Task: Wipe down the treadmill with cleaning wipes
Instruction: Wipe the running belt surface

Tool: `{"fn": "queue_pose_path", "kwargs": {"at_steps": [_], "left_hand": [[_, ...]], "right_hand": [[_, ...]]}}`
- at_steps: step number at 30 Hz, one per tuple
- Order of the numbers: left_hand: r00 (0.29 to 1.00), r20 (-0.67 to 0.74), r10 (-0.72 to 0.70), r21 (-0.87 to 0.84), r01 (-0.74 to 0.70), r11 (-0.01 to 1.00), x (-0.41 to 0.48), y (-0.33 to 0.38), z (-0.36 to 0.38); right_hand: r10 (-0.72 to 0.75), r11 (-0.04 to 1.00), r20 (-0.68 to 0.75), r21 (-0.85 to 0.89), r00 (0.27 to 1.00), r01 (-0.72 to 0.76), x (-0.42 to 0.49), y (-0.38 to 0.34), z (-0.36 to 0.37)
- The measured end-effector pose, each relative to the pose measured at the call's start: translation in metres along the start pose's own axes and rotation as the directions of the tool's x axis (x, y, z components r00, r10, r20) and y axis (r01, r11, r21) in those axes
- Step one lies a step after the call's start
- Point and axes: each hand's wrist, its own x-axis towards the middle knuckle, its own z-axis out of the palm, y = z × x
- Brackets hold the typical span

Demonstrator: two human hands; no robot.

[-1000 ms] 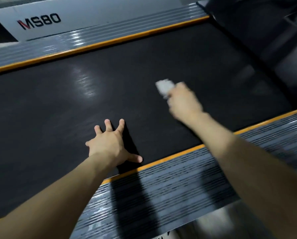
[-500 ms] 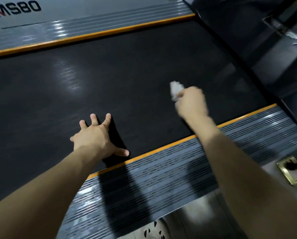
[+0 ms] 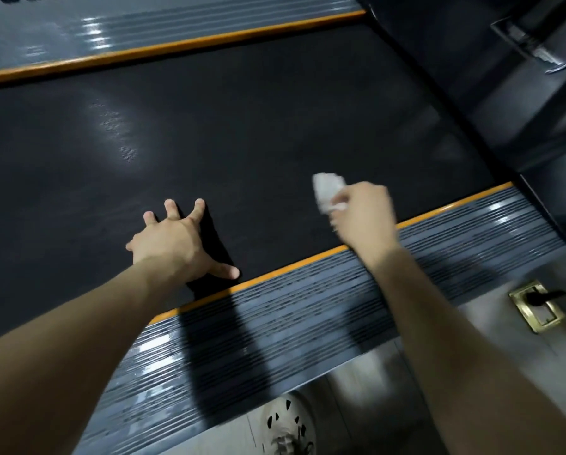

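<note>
Two bare hands over black treadmill belt (image 3: 242, 126), left hand (image 3: 173, 241) flat, fingers spread, pressing belt near orange-edged side rail (image 3: 307, 310), right hand (image 3: 363, 211) grip closed on crumpled white wipe (image 3: 327, 190) held on belt, white shoe (image 3: 289, 425) on floor below.

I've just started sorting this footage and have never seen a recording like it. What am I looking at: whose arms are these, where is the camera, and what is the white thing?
No machine is working here. These are a person's two bare arms, filmed by one wide-angle camera worn on their head and looking down. The big dark surface is a treadmill belt. Along its near edge run an orange strip and a ribbed grey side rail. The left hand rests flat on the belt with its fingers spread and holds nothing. The right hand grips a crumpled white wipe over the belt. Lower down, a white shoe stands on the floor, and a brass fitting sits in the floor at right.
</note>
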Motion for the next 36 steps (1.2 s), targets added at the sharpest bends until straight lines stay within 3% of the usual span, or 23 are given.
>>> {"fn": "queue_pose_path", "kwargs": {"at_steps": [4, 6, 8, 11, 14, 17, 20, 23, 25, 27, 29, 31, 34, 36], "left_hand": [[1.0, 0.015, -0.002, 0.015, 0.001, 1.0, -0.004, 0.004, -0.008], [0.999, 0.035, 0.003, 0.009, -0.003, 1.0, -0.007, 0.004, -0.009], [0.998, 0.049, 0.036, 0.039, -0.038, 0.999, -0.011, -0.001, -0.015], [0.985, 0.09, 0.146, 0.185, -0.16, 0.97, -0.017, -0.02, -0.033], [0.968, 0.093, 0.234, 0.299, -0.251, 0.921, -0.019, -0.042, -0.041], [0.95, 0.014, 0.311, 0.357, -0.295, 0.886, -0.022, -0.055, -0.035], [0.923, -0.104, 0.37, 0.281, -0.329, 0.901, -0.024, -0.067, -0.026], [0.924, -0.182, 0.336, 0.051, -0.333, 0.942, -0.028, -0.088, -0.008], [0.939, -0.196, 0.282, -0.067, -0.299, 0.952, -0.034, -0.099, 0.006], [0.949, -0.195, 0.246, -0.097, -0.269, 0.958, -0.037, -0.104, 0.013], [0.955, -0.177, 0.237, -0.122, -0.26, 0.958, -0.039, -0.104, 0.013], [0.962, -0.158, 0.225, -0.159, -0.249, 0.955, -0.038, -0.098, 0.005], [0.969, -0.139, 0.206, -0.155, -0.227, 0.961, -0.032, -0.095, -0.003], [0.979, -0.122, 0.162, -0.173, -0.181, 0.968, -0.034, -0.091, 0.0]], "right_hand": [[-0.264, 0.964, 0.272, 0.093, 0.925, 0.248, -0.028, -0.046, 0.016], [-0.204, 0.979, 0.285, 0.061, 0.937, 0.194, -0.016, -0.028, 0.0], [-0.07, 0.995, 0.202, -0.051, 0.977, 0.082, -0.001, -0.001, -0.017], [0.005, 0.997, 0.125, -0.073, 0.992, 0.004, -0.007, 0.006, -0.026], [-0.127, 0.99, 0.25, -0.025, 0.96, 0.137, -0.039, -0.04, -0.005], [-0.319, 0.943, 0.39, 0.043, 0.864, 0.33, -0.057, -0.101, 0.021], [-0.456, 0.882, 0.513, 0.153, 0.727, 0.445, -0.074, -0.145, 0.043], [-0.495, 0.837, 0.548, 0.091, 0.675, 0.54, -0.081, -0.155, 0.051], [-0.472, 0.828, 0.532, -0.004, 0.703, 0.56, -0.068, -0.135, 0.039], [-0.4, 0.832, 0.485, -0.164, 0.777, 0.531, -0.048, -0.104, 0.016], [-0.294, 0.85, 0.383, -0.313, 0.876, 0.423, -0.028, -0.067, -0.007], [-0.201, 0.887, 0.291, -0.35, 0.935, 0.3, -0.021, -0.038, -0.02], [-0.325, 0.886, 0.291, -0.238, 0.9, 0.398, -0.035, -0.043, -0.005], [-0.513, 0.818, 0.358, -0.071, 0.78, 0.571, -0.054, -0.057, 0.012]]}}
